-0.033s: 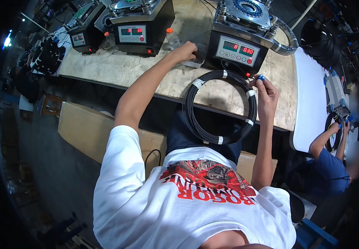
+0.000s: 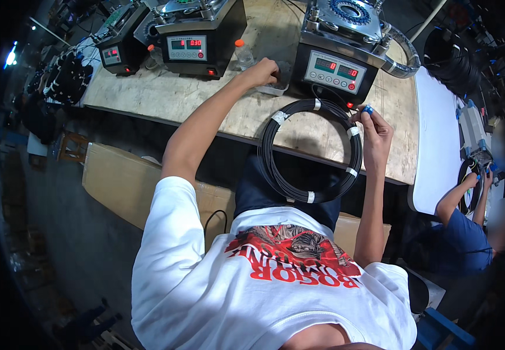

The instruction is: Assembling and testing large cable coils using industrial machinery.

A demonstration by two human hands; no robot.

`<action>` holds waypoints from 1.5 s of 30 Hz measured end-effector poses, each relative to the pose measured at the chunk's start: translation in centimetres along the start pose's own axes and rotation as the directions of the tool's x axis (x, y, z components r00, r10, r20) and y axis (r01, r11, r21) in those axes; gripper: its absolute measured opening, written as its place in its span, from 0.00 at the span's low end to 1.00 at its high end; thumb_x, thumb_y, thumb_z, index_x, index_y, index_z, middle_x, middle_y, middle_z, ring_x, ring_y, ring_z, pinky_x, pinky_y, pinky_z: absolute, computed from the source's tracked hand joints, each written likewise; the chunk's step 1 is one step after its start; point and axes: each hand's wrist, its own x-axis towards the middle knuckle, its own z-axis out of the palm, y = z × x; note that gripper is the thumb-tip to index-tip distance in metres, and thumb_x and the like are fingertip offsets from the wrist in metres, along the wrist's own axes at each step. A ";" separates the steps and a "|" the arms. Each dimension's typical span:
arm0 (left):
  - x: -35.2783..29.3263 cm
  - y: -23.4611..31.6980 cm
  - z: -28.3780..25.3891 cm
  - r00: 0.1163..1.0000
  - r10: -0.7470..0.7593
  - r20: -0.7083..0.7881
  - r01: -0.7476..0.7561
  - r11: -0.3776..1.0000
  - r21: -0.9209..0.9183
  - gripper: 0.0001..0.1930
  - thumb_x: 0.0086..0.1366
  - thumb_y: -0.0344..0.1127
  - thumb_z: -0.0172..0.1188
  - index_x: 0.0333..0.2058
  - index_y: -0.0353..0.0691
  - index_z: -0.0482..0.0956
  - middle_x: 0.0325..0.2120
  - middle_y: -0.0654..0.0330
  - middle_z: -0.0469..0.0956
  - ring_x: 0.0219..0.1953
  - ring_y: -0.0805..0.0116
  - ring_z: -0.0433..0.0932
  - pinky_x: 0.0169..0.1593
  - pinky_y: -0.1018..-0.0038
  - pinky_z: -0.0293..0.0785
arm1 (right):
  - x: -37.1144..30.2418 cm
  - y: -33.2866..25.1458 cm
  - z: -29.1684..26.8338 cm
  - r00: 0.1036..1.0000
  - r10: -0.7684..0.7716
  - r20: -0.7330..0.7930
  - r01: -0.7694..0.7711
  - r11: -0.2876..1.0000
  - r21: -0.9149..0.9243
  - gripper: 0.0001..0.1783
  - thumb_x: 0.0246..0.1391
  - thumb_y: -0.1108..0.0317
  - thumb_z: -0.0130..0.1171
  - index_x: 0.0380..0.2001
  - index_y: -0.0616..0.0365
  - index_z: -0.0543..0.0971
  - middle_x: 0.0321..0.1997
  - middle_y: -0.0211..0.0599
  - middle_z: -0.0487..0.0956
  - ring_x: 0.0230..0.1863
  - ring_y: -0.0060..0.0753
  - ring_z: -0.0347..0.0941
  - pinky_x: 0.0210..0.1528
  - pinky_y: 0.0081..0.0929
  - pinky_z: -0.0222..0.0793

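Observation:
At the far side of the bench my left hand (image 2: 262, 73) dips into a small plastic tray (image 2: 274, 90). Its fingers are bent together; the tips and anything between them are hidden, and the contents look dark. A coil of black cable (image 2: 269, 149), bound with white tape in several places, leans over the bench's front edge toward my lap. Beside the coil's upper right, my right hand (image 2: 377, 139) pinches a small blue connector (image 2: 367, 109) between thumb and fingers. The cable seems to run up to that hand, but the join is not clear.
Directly ahead stands a black machine (image 2: 337, 73) with a red-digit panel and a metal top plate. Two similar machines (image 2: 188, 49) (image 2: 112, 56) stand farther left. An orange-capped bottle (image 2: 243, 55) is near the tray. On the right, a person in blue (image 2: 465, 239) works at a white table (image 2: 436, 157).
Some red digits on the machine panels differ. Both hands, the coil and the connector look the same as before.

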 end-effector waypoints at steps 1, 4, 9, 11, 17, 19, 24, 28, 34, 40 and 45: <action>-0.3 -0.1 -0.1 0.999 0.026 -0.037 -0.027 0.999 -0.040 0.13 0.47 0.26 0.69 0.33 0.28 0.83 0.30 0.40 0.81 0.36 0.44 0.82 0.38 0.61 0.77 | 0.0 0.0 0.0 1.000 -0.002 0.006 0.002 1.000 0.010 0.14 0.63 0.66 0.61 0.42 0.68 0.83 0.30 0.35 0.82 0.35 0.27 0.78 0.45 0.25 0.71; -0.7 0.6 -0.7 0.997 0.008 -0.075 -0.013 0.998 -0.057 0.12 0.49 0.28 0.69 0.33 0.29 0.83 0.29 0.41 0.80 0.35 0.46 0.83 0.39 0.62 0.77 | -0.2 0.0 -0.1 1.000 -0.003 0.005 0.003 1.000 0.011 0.13 0.63 0.67 0.61 0.42 0.69 0.83 0.30 0.35 0.82 0.34 0.27 0.78 0.45 0.25 0.71; -1.4 3.1 -1.3 0.963 -0.165 -0.212 0.047 0.880 -0.472 0.11 0.57 0.28 0.67 0.38 0.28 0.84 0.28 0.48 0.84 0.32 0.62 0.84 0.38 0.71 0.78 | -0.2 -0.2 -0.4 1.000 0.000 0.011 0.000 1.000 0.009 0.14 0.63 0.68 0.61 0.44 0.69 0.82 0.30 0.35 0.82 0.35 0.25 0.78 0.44 0.23 0.72; -1.4 5.6 -1.9 0.950 -0.229 -0.212 0.020 0.722 -0.692 0.11 0.61 0.28 0.67 0.40 0.28 0.84 0.28 0.52 0.85 0.32 0.68 0.84 0.38 0.75 0.78 | -0.3 -0.3 -0.2 1.000 0.004 0.008 -0.004 1.000 -0.011 0.14 0.63 0.68 0.60 0.44 0.69 0.82 0.30 0.36 0.82 0.35 0.24 0.78 0.44 0.22 0.71; -1.6 17.1 -4.1 0.903 -0.136 -0.408 -0.324 0.409 -0.853 0.10 0.64 0.31 0.67 0.41 0.33 0.84 0.33 0.58 0.85 0.37 0.75 0.83 0.46 0.78 0.79 | -0.1 -0.4 0.0 0.999 0.027 0.046 -0.029 0.999 0.032 0.14 0.63 0.68 0.59 0.45 0.70 0.82 0.31 0.36 0.82 0.36 0.25 0.79 0.45 0.22 0.74; -1.2 20.3 -3.6 0.912 -0.108 -0.395 -0.329 0.383 -0.863 0.09 0.64 0.32 0.67 0.40 0.33 0.84 0.32 0.58 0.85 0.38 0.74 0.83 0.48 0.78 0.78 | 0.1 -0.6 -0.1 0.997 0.042 0.068 -0.045 0.997 0.055 0.14 0.63 0.69 0.60 0.46 0.70 0.82 0.32 0.37 0.83 0.36 0.25 0.79 0.45 0.23 0.76; -0.2 24.6 -2.2 0.970 0.004 -0.242 -0.231 0.302 -0.925 0.09 0.64 0.31 0.67 0.41 0.35 0.85 0.36 0.58 0.85 0.39 0.74 0.82 0.48 0.77 0.78 | 0.2 -0.5 -0.8 0.997 0.057 0.055 -0.063 0.990 0.126 0.15 0.62 0.70 0.61 0.47 0.70 0.81 0.34 0.38 0.84 0.36 0.26 0.80 0.44 0.26 0.78; -0.4 25.0 -1.2 0.974 0.020 -0.226 -0.220 0.333 -0.917 0.08 0.64 0.30 0.66 0.41 0.34 0.85 0.36 0.58 0.85 0.39 0.74 0.82 0.47 0.76 0.79 | -0.1 -0.6 -1.0 0.996 0.075 0.056 -0.082 0.986 0.144 0.16 0.62 0.70 0.61 0.48 0.71 0.80 0.34 0.39 0.83 0.36 0.25 0.80 0.44 0.26 0.79; -1.1 25.3 -1.1 0.965 -0.003 -0.261 -0.239 0.392 -0.888 0.08 0.63 0.29 0.67 0.41 0.34 0.85 0.36 0.59 0.85 0.39 0.74 0.82 0.48 0.77 0.79 | -0.3 -1.2 -0.7 0.993 0.091 0.072 -0.102 0.979 0.174 0.16 0.63 0.69 0.61 0.48 0.72 0.80 0.32 0.37 0.82 0.35 0.24 0.79 0.43 0.24 0.79; -1.2 25.3 -1.0 0.958 -0.007 -0.285 -0.259 0.398 -0.880 0.08 0.63 0.29 0.67 0.40 0.34 0.86 0.34 0.60 0.85 0.37 0.76 0.82 0.44 0.79 0.79 | -0.2 -1.6 -0.6 0.993 0.078 0.086 -0.090 0.983 0.157 0.15 0.63 0.69 0.60 0.46 0.71 0.81 0.31 0.36 0.81 0.34 0.23 0.77 0.41 0.23 0.77; -1.2 25.2 -0.7 0.954 -0.049 -0.296 -0.258 0.366 -0.894 0.06 0.62 0.27 0.67 0.38 0.36 0.86 0.35 0.59 0.85 0.39 0.74 0.81 0.48 0.76 0.78 | -0.2 -2.1 -0.2 0.994 0.076 0.079 -0.088 0.983 0.161 0.13 0.63 0.70 0.60 0.44 0.72 0.81 0.30 0.35 0.80 0.32 0.23 0.76 0.40 0.22 0.76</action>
